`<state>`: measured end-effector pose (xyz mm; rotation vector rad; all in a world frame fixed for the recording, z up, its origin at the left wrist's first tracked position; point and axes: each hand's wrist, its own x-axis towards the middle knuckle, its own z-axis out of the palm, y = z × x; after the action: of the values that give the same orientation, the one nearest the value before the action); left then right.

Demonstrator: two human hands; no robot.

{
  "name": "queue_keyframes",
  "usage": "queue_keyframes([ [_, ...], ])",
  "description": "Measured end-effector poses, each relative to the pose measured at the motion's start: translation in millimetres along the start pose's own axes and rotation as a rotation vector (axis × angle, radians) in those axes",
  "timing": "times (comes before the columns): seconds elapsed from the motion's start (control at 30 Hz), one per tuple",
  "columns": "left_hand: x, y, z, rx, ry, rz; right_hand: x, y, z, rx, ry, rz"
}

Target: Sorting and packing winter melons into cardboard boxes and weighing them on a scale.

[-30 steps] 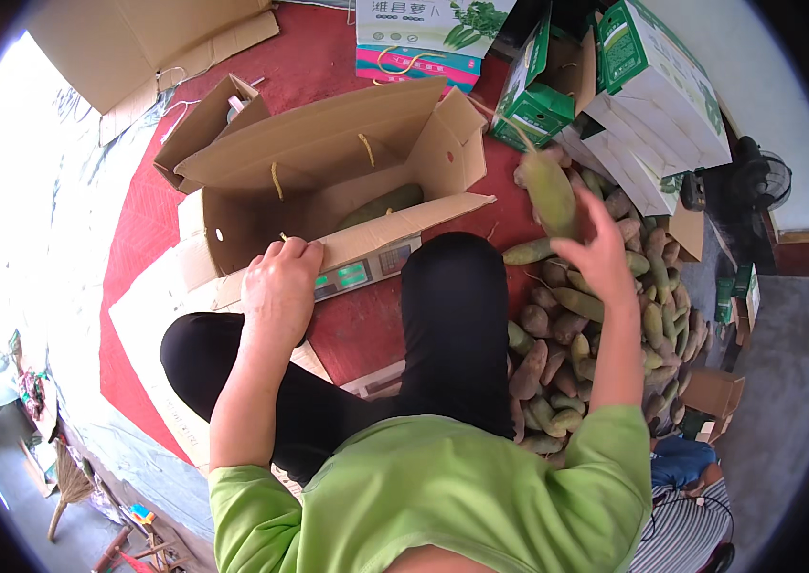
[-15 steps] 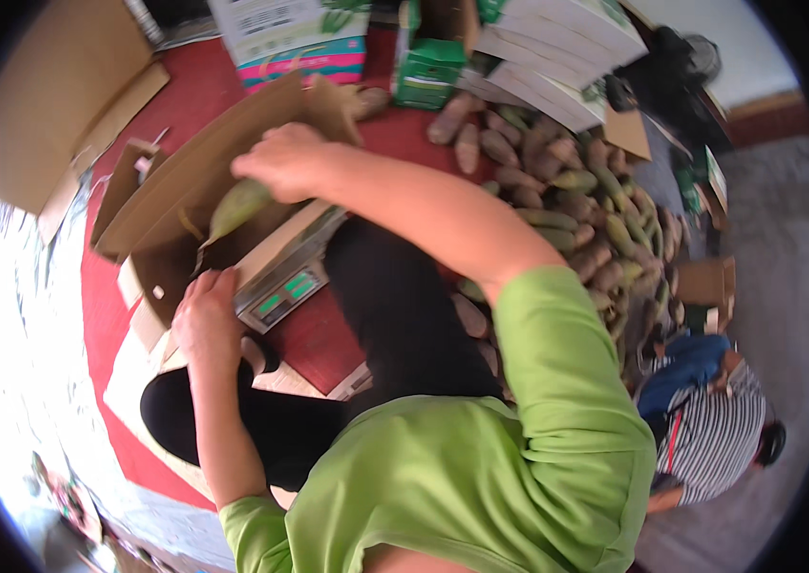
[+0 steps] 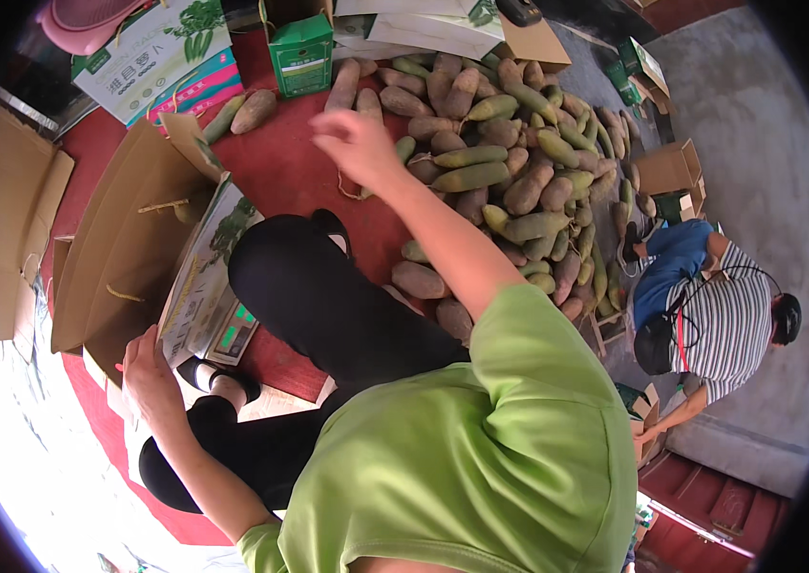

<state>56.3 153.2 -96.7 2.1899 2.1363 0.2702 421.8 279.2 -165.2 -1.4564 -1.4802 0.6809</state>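
My left hand (image 3: 149, 380) grips the near edge of an open cardboard box (image 3: 99, 263). Inside it, part of a green radish (image 3: 192, 207) shows near the far end; the rest is hidden by the walls. The box sits against a scale with a lit green display (image 3: 237, 327). My right hand (image 3: 361, 153) is off to the right, empty, slightly blurred, its fingers stretched out above the red mat. Close beyond it lies a heap of green radishes (image 3: 471, 177), many coated in brown soil.
A green carton (image 3: 301, 62) and a printed white box (image 3: 161, 67) stand at the back. Two radishes (image 3: 254, 112) lie beside the white box. A co-worker in a striped shirt (image 3: 724, 306) bends over at the right, a hand near another carton (image 3: 648, 411).
My right hand let go of the green radish at the box and swung right toward the heap. The left hand stays on the box edge. The whole view has shifted rightward.
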Motion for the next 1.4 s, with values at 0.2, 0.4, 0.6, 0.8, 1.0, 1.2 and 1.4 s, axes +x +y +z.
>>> queue_keyframes([
  [0.2,4,0,2,-0.097,0.000,-0.013,-116,189,-130,-0.234,0.591,0.477],
  [0.4,1,-3,2,-0.084,0.014,-0.039,-208,233,-232,-0.500,1.164,1.063],
  [0.6,0,-2,-1,-0.041,0.013,-0.036,-231,256,-264,0.354,1.138,1.384],
  [0.8,2,8,1,-0.083,0.100,-0.050,-227,273,-263,0.401,1.012,1.437],
  [1.0,-4,9,-5,-0.028,0.095,-0.079,-233,293,-268,0.475,0.856,1.437],
  [1.2,-6,11,-5,-0.013,0.060,-0.096,-254,287,-241,0.773,0.877,1.334],
  [1.4,-8,11,-9,0.016,0.006,-0.081,-212,176,-167,0.533,0.537,1.040],
])
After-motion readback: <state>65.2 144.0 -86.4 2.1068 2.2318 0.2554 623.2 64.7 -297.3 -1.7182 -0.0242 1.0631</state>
